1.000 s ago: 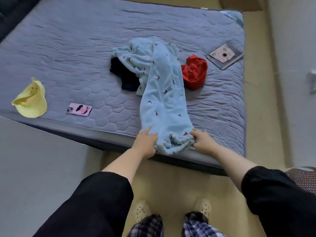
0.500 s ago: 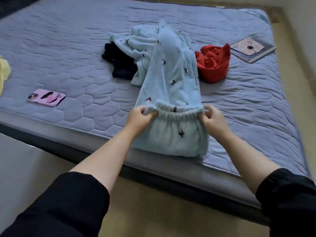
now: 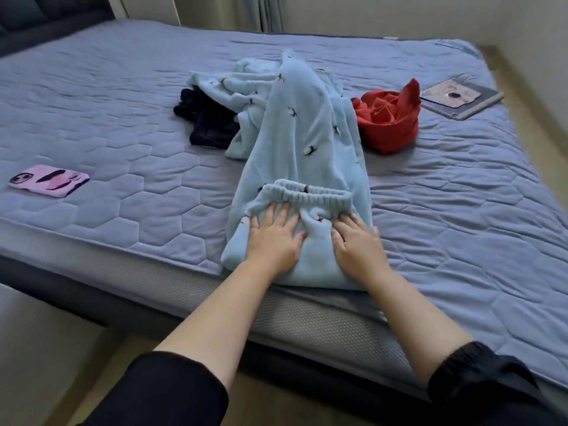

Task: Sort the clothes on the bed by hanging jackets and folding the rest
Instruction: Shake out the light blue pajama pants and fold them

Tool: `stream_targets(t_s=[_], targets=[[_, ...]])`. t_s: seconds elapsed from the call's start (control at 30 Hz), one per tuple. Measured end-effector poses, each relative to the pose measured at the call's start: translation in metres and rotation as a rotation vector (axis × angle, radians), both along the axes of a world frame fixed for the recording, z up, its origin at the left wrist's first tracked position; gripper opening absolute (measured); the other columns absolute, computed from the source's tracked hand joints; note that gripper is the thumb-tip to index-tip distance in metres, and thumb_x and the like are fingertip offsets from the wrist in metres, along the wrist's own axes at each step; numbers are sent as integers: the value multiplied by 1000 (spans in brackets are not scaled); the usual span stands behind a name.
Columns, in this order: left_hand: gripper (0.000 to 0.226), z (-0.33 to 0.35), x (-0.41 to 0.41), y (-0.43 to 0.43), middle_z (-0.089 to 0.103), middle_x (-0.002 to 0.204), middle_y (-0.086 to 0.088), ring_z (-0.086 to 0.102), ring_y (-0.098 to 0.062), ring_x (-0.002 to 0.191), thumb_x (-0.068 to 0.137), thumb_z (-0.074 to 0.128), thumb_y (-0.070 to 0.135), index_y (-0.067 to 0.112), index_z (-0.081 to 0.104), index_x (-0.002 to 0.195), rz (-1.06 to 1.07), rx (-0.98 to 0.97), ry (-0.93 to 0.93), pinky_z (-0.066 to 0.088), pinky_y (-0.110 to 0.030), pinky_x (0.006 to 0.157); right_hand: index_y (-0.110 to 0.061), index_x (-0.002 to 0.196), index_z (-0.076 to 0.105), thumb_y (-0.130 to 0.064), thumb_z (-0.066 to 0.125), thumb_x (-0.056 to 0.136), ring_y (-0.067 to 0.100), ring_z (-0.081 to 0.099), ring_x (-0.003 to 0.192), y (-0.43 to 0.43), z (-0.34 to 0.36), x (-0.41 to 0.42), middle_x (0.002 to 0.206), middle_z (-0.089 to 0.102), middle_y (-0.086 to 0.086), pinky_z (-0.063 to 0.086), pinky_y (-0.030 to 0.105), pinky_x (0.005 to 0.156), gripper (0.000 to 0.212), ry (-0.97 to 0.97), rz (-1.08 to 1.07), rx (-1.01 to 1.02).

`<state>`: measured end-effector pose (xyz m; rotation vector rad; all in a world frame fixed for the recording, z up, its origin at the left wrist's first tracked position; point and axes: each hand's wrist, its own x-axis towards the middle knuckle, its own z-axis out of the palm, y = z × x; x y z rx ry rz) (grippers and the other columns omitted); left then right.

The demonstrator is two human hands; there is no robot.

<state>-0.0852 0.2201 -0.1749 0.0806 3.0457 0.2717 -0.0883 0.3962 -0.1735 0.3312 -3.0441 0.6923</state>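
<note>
— Both hands are flat on my feed. The left hand [image 3: 273, 241] and the right hand [image 3: 358, 247] lie palm down, side by side. Their fingers are straight and a little spread, pressing on the light blue fleece trousers with small dark bird prints [image 3: 307, 142].

— Pinching anything?

— No, neither one. The fingertips just reach the fabric below the gathered elastic waistband [image 3: 307, 195].

— Where do the trousers lie?

— On the grey-blue quilted mattress [image 3: 123, 118], at its near edge. The waistband end is folded back over the legs. The rest runs away from me toward the middle of the mattress.

— What else is in the pile?

— Left of the far end there is a crumpled piece of the same pale blue fleece [image 3: 227, 84]. I'd say it's a separate matching garment, but from here I cannot tell where one ends and the other starts. A bunched dark navy garment [image 3: 209, 121] touches it on the left. A crumpled red garment [image 3: 387, 124] sits just right of the trouser legs.

— Anything that isn't clothing?

— A pink-cased phone [image 3: 49, 181] lies flat near the left edge, well apart from the pile. A grey tablet with a pale cover [image 3: 461, 98] lies at the far right. Black pushed-up sleeves [image 3: 172, 392] cover both arms above the forearm.
</note>
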Motion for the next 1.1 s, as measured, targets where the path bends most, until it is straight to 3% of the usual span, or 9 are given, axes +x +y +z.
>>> stream_targets(t_s=[0.17, 0.3, 0.43, 0.6, 0.67, 0.73, 0.83, 0.97, 1.1], targets=[[57, -13, 3, -1, -5, 160, 10, -13, -14, 146, 99, 20, 49, 33, 8, 152, 5, 30, 75, -10, -52, 114, -29, 136, 46, -33, 30, 101, 8, 9, 145, -1, -5, 5, 156, 23, -13, 7, 56, 114, 38, -12, 2, -61], [56, -21, 6, -4, -6, 160, 12, -15, -10, 145, 98, 20, 49, 35, 10, 152, -6, 85, 125, -13, -52, 114, -27, 141, 38, -36, 31, 101, 10, 8, 145, -4, -2, 9, 157, 19, -8, 4, 55, 114, 42, -4, 37, 50], [52, -14, 12, -9, 4, 160, 11, -7, -9, 146, 98, 38, 41, 31, 28, 148, -19, 277, 185, -7, -53, 116, -22, 144, 35, -34, 43, 97, 14, 18, 143, -9, 20, 12, 152, 32, -2, 6, 48, 117, 49, 105, 93, -15], [46, 18, 21, -30, 25, 156, 0, 10, -15, 146, 93, 57, 32, 21, 49, 138, -165, 341, 203, 6, -38, 118, -40, 134, 51, -49, 61, 83, 17, 1, 147, -11, 46, 21, 159, 16, -2, -3, 45, 118, 52, 111, 383, 140], [53, 30, 24, -47, 25, 156, 3, 9, -12, 146, 88, 64, 37, 27, 49, 138, -237, 330, 113, 7, -36, 119, -43, 145, 28, -53, 64, 74, 18, -9, 147, -6, 44, 21, 161, -1, -3, -9, 47, 117, 80, -68, 418, 325], [78, 36, 28, -63, 8, 158, 12, -4, -8, 146, 77, 72, 46, 37, 35, 144, -323, 200, -58, 0, -39, 120, -43, 148, 3, -45, 68, 69, 21, -17, 145, -3, 38, 20, 159, -15, -4, -13, 49, 115, 102, -179, 404, 469], [101, 34, 32, -71, -13, 158, 14, -19, -12, 144, 70, 71, 38, 42, 9, 150, -391, -39, -160, -13, -36, 115, -43, 147, -7, -34, 68, 70, 23, -20, 145, -5, 31, 19, 158, -19, -3, -14, 50, 113, 108, -145, 372, 535], [96, 27, 32, -71, -10, 159, 10, -16, -14, 145, 73, 64, 31, 41, 8, 150, -368, -11, -75, -9, -38, 119, -34, 150, 7, -14, 60, 74, 24, -4, 147, -13, 33, 20, 160, -4, 4, -5, 48, 116, 95, 165, 281, 384], [93, 26, 35, -76, 5, 160, 11, -5, -11, 147, 73, 70, 38, 40, 18, 149, -294, 156, 71, 4, -47, 119, -12, 130, 51, -3, 76, 60, 35, 45, 126, -8, 34, 22, 136, 50, 13, 17, 59, 111, 75, 477, 132, 192]])
